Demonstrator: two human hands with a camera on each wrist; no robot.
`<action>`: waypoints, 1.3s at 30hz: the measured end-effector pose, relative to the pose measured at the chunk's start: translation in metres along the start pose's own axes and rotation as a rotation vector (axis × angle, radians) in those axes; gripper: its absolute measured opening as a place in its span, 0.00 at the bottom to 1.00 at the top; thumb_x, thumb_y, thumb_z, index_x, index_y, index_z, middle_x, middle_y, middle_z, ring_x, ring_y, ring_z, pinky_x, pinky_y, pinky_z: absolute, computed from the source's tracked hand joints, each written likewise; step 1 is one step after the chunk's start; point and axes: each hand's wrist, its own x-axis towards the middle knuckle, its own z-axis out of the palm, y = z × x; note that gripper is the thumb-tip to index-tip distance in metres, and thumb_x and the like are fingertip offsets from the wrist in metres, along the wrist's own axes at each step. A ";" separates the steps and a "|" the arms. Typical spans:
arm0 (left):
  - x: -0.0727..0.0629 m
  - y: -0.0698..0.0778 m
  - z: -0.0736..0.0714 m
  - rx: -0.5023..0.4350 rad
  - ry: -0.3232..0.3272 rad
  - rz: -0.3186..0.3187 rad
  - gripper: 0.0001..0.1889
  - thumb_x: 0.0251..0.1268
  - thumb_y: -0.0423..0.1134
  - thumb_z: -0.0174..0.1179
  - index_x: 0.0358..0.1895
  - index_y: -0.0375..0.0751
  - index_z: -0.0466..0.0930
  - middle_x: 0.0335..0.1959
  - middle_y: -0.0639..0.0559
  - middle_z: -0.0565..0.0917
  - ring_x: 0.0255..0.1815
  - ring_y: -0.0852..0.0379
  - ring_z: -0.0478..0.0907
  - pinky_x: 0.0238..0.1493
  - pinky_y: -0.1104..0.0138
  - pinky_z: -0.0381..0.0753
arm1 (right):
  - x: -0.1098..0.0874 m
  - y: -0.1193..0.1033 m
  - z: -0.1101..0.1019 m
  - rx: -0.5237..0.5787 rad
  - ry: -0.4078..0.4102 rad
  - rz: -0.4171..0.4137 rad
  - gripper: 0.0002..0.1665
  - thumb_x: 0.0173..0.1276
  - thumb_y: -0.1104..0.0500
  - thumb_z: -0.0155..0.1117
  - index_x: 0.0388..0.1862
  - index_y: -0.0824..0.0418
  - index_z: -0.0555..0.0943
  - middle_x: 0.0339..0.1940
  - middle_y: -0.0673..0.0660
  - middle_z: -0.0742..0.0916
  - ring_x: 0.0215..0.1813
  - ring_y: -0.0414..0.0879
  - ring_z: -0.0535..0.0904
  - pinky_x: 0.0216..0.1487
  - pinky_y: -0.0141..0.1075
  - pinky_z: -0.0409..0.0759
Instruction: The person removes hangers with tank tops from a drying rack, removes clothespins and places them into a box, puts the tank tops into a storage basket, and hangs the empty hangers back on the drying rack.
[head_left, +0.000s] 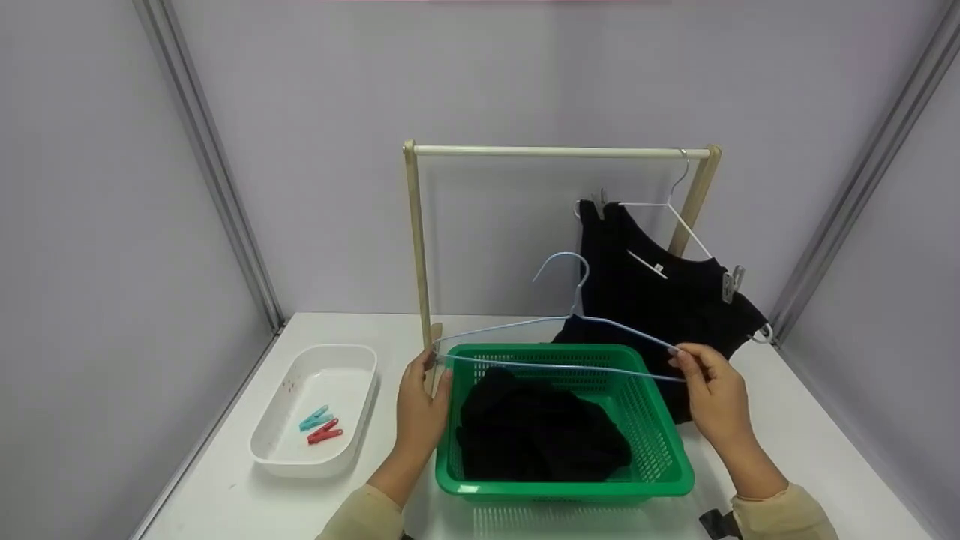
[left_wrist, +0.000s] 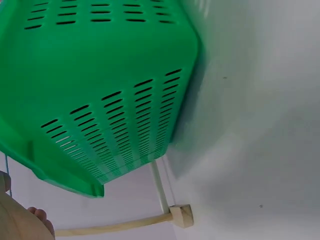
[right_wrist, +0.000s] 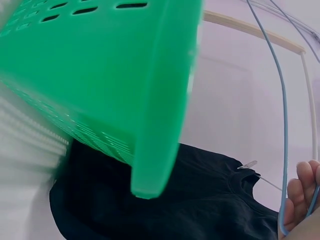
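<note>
A light blue hanger [head_left: 555, 365] is held level above the green basket [head_left: 562, 490], its hook pointing up and away. My left hand [head_left: 421, 401] grips the hanger's left end, and my right hand [head_left: 712, 390] pinches its right end. In the right wrist view the blue wire of the hanger [right_wrist: 284, 125] runs down to my curled fingers [right_wrist: 295, 192]. Below the hanger, a crumpled black garment [head_left: 540, 431] lies inside the basket. The left wrist view shows only part of my left hand [left_wrist: 22, 220], beside the basket's rim.
Behind the basket stands a rack with a white rail [head_left: 555, 152] and wooden posts. A black top [head_left: 645, 300] hangs at its right on a white hanger, with metal clips [head_left: 727, 287] at the shoulders. At left, a white tray [head_left: 270, 457] holds blue and red clothespins [head_left: 325, 432].
</note>
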 end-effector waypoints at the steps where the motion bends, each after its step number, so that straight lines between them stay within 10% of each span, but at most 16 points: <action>1: -0.001 -0.002 0.001 0.011 -0.012 -0.001 0.22 0.75 0.37 0.58 0.66 0.31 0.70 0.60 0.39 0.76 0.64 0.43 0.73 0.66 0.49 0.72 | 0.000 0.000 0.000 0.001 0.001 -0.003 0.08 0.75 0.67 0.58 0.45 0.68 0.84 0.35 0.60 0.88 0.39 0.27 0.79 0.41 0.17 0.73; 8: -0.010 -0.012 0.008 0.070 -0.103 0.018 0.18 0.71 0.32 0.60 0.61 0.30 0.74 0.62 0.35 0.76 0.67 0.37 0.70 0.69 0.47 0.68 | -0.001 0.001 0.002 0.003 -0.007 -0.006 0.08 0.75 0.67 0.57 0.45 0.67 0.84 0.35 0.59 0.88 0.39 0.27 0.79 0.40 0.17 0.73; 23: -0.018 -0.013 0.015 0.170 -0.197 -0.169 0.23 0.68 0.27 0.54 0.64 0.20 0.70 0.69 0.32 0.69 0.69 0.35 0.68 0.68 0.47 0.69 | 0.002 -0.001 -0.002 -0.025 0.012 -0.005 0.08 0.75 0.67 0.59 0.45 0.68 0.84 0.34 0.59 0.88 0.36 0.32 0.80 0.37 0.18 0.72; 39: -0.017 -0.012 0.015 0.175 -0.192 -0.159 0.22 0.69 0.27 0.53 0.65 0.21 0.70 0.70 0.34 0.69 0.70 0.37 0.68 0.67 0.48 0.70 | 0.058 -0.040 -0.004 -0.107 0.066 -0.060 0.10 0.76 0.63 0.59 0.45 0.69 0.84 0.33 0.60 0.88 0.34 0.25 0.74 0.36 0.20 0.69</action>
